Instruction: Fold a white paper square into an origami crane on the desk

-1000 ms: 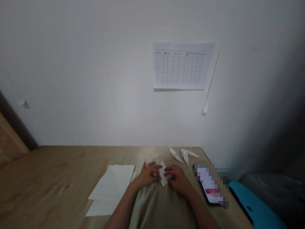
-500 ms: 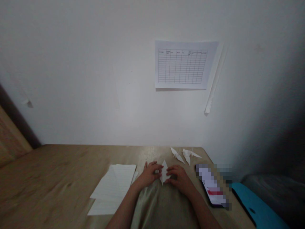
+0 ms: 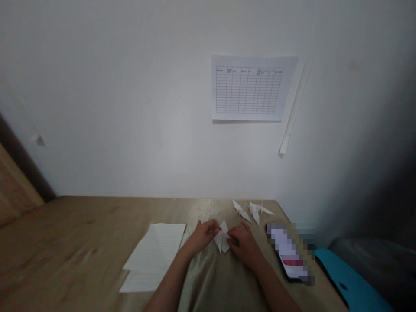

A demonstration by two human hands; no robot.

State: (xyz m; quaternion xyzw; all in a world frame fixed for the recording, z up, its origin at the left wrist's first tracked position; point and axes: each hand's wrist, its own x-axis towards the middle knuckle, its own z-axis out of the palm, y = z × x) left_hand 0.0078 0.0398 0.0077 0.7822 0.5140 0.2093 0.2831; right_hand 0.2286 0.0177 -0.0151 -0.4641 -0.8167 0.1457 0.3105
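A small folded piece of white paper (image 3: 222, 241) lies between my hands on the cloth-covered table, with a pointed top and two pointed flaps at its lower end. My left hand (image 3: 204, 236) pinches its left edge, thumb and fingers closed together. On the opposite side my right hand (image 3: 243, 241) has its fingertips closed on the right edge. Just beyond are folded paper cranes (image 3: 255, 209), one lying apart to the left of the others. Sheets of lined paper (image 3: 159, 251) lie left of my left forearm.
A phone (image 3: 289, 255), partly blurred out, lies right of my right hand. Past it, at the table's right edge, is a blue object (image 3: 352, 277) with a dark oval mark. Behind the table (image 3: 97, 234) rises a white wall holding a printed chart (image 3: 248, 91).
The paper between my hands has spread from a narrow diamond into a wider shape with two lower flaps. My right fingers have curled in closer on its edge.
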